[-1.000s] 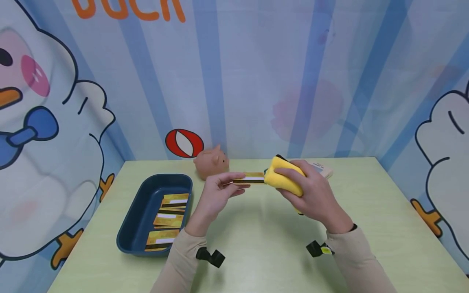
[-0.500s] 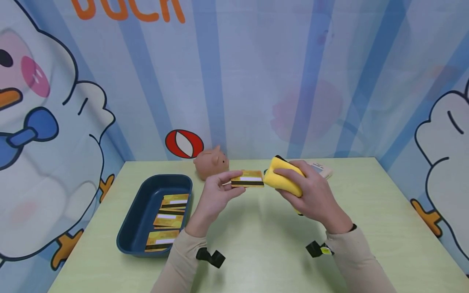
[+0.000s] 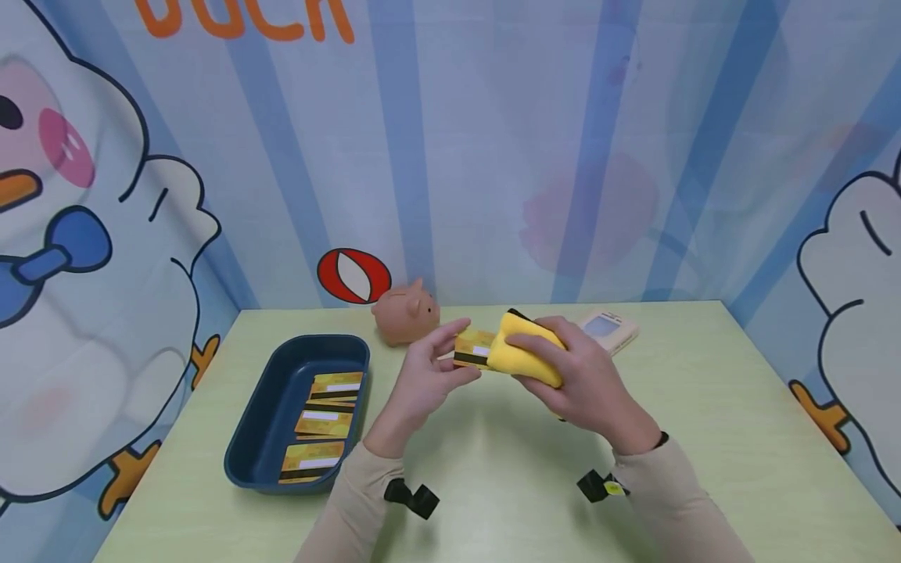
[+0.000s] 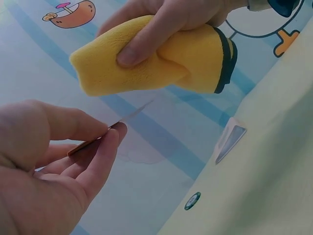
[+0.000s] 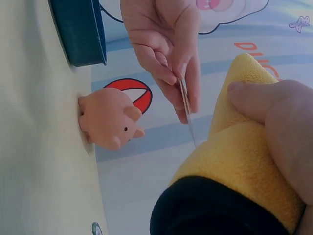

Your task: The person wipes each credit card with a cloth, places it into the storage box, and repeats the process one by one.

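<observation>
A gold bank card (image 3: 472, 348) with a black stripe is held by its edge in my left hand (image 3: 425, 375), between thumb and fingers. It is seen nearly edge-on in the left wrist view. My right hand (image 3: 584, 375) grips a folded yellow cloth (image 3: 524, 349) with a dark border. In the head view the cloth covers the right part of the card; whether it presses on the card I cannot tell. Thumb and fingers of the right hand sink into the cloth (image 4: 127, 68) in the left wrist view. Both hands are raised above the table.
On the left, a dark blue tray (image 3: 242, 438) holds several gold cards (image 3: 324, 422). Behind it stands a pink piggy bank (image 3: 406, 313). A pale device with a small screen (image 3: 608, 330) lies at the back right; a green round chip (image 4: 192, 200) lies nearby.
The card first tilted so more of its striped face shows. Then my right hand moved left with the cloth, over the card's right part, while my left hand shifted slightly right.
</observation>
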The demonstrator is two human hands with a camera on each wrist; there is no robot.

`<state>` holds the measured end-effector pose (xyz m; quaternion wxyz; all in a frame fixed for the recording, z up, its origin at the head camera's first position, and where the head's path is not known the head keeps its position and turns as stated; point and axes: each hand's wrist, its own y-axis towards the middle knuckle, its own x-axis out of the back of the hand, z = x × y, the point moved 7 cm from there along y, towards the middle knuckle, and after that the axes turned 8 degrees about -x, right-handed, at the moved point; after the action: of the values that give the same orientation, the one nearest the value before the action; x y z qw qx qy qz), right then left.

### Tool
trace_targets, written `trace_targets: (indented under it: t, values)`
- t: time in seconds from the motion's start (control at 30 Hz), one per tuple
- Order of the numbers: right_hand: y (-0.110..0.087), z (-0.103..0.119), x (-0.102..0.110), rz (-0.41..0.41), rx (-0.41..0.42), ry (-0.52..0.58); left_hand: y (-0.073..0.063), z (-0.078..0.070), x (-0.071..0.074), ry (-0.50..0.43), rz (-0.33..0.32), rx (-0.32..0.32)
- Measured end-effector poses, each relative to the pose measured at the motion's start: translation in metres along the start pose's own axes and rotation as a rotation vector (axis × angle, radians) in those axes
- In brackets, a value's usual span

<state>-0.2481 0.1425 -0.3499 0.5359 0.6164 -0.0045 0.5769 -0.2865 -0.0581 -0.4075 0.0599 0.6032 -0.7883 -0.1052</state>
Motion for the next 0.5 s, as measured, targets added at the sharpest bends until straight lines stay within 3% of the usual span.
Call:
trace_targets:
  t: [0.3, 0.5]
  values:
    - [-0.002, 0.014, -0.011, 0.015, 0.014, 0.008, -0.003, 0.002, -0.017, 0.037, 0.067, 0.000]
    - [-0.001, 0.024, -0.019, 0.044, 0.033, 0.011, -0.004, 0.000, -0.024, 0.064, 0.088, -0.035]
